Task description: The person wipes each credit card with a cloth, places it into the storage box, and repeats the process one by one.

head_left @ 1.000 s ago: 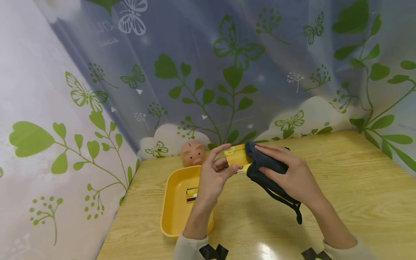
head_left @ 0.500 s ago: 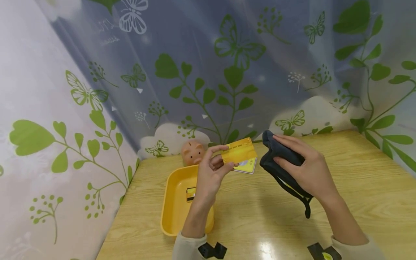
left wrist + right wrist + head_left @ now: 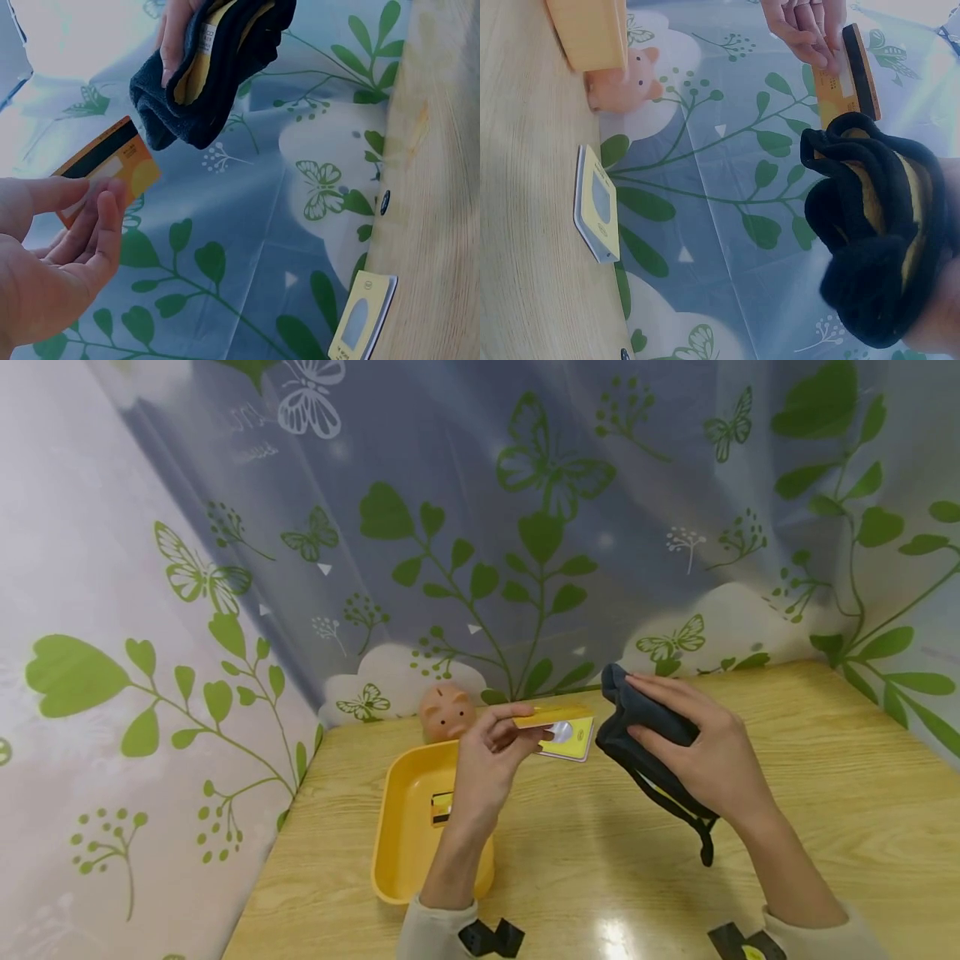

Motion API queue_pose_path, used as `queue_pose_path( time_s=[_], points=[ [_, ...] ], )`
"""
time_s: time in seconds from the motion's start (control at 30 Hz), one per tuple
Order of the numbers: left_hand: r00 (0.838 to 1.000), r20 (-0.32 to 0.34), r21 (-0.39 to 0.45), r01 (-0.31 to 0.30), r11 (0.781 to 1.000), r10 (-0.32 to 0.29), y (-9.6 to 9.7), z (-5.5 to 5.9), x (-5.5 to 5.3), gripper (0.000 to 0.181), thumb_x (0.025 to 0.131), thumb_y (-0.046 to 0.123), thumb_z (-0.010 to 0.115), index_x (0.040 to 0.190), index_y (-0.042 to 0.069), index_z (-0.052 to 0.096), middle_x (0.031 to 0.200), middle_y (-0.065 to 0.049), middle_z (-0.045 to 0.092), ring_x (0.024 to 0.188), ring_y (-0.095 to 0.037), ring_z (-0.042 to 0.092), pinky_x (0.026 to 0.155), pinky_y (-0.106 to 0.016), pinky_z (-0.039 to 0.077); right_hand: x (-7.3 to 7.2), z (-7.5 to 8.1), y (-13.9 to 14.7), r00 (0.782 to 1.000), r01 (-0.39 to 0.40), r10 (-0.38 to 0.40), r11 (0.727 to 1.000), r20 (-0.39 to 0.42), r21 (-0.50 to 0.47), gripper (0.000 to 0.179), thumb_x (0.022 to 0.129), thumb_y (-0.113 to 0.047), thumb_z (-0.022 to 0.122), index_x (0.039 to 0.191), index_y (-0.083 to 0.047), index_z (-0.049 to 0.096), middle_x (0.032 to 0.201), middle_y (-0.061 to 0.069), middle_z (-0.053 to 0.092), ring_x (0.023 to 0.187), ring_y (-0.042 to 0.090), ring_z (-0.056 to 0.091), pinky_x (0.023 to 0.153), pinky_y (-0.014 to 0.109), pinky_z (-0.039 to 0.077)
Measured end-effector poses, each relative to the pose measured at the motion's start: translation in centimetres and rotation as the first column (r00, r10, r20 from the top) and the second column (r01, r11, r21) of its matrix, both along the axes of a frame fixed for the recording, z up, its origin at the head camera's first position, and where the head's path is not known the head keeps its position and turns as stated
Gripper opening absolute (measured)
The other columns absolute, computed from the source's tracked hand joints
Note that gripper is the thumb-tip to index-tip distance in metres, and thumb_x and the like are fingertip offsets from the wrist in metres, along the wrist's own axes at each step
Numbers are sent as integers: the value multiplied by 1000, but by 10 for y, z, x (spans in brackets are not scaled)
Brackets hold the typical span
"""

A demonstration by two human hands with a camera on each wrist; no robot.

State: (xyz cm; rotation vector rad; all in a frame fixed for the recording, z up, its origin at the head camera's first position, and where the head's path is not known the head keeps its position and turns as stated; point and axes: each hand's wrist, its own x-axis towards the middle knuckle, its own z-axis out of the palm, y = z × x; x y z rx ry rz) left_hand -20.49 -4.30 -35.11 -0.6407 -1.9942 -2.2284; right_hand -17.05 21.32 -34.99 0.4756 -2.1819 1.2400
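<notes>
My left hand (image 3: 487, 760) pinches an orange-yellow bank card (image 3: 547, 717) between thumb and fingers, over the table. In the left wrist view the bank card (image 3: 120, 161) shows its black magnetic stripe. To the right, my right hand (image 3: 697, 735) grips a folded dark navy cloth (image 3: 652, 718) with black edging and a dangling strap. Yellow lining shows between the folds of the navy cloth (image 3: 874, 210) in the right wrist view. A gap separates the card from the cloth in the head view.
A yellow tray (image 3: 390, 860) stands left of my left forearm, with another bank card (image 3: 441, 808) inside. Behind it sits a pink piggy bank (image 3: 447, 714). A small yellow-and-white pad or box (image 3: 596, 202) lies near the back edge of the wooden table (image 3: 787, 777).
The bank card and the navy cloth, overlapping a second ago, have come apart as my right hand shifted right. Since then my left hand has tilted the card nearly edge-on.
</notes>
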Motion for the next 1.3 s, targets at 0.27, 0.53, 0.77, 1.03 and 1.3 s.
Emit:
queue_pose_path(
  time_s=[0.27,0.53,0.77,1.03,1.3],
  points=[
    [998,-39,101,-42,994,46,2,-3,-2,18,101,4,67,115,-7,68,94,-17,75,81,-18,72,76,-31,60,0,0,0,1000,-1,1,1000,0,-4,64,89,-4,82,145,-28,64,148,2,58,131,32,57,92,5,44],
    [991,7,124,-133,983,133,2,-2,-1,19,98,8,73,111,-6,73,89,-2,61,70,-14,62,65,-24,58,0,0,-1,1000,0,0,1000,7,-2,63,89,-5,82,145,-30,63,148,-1,59,132,26,57,93,5,44],
    [994,25,182,-105,978,102,1,-4,-2,18,100,7,70,113,-6,70,96,-6,68,66,-18,69,61,-29,61,1,1,0,1000,4,-4,1000,-10,1,63,89,-5,83,144,-28,64,147,0,59,132,23,57,94,6,43],
    [997,40,157,-71,985,65,0,-4,-1,27,102,9,67,126,-2,62,90,-18,76,68,-23,76,62,-33,62,2,2,0,1000,3,-4,1000,-11,-2,63,89,-5,83,144,-28,64,148,0,59,132,24,57,93,6,44],
    [1000,1,147,-13,989,13,-1,-6,-1,46,103,6,64,147,15,52,91,-23,75,74,-31,77,74,-44,64,3,2,-2,999,-6,6,1000,-44,-1,65,86,-2,84,144,-27,65,147,1,60,131,9,56,94,6,45]
  ],
)
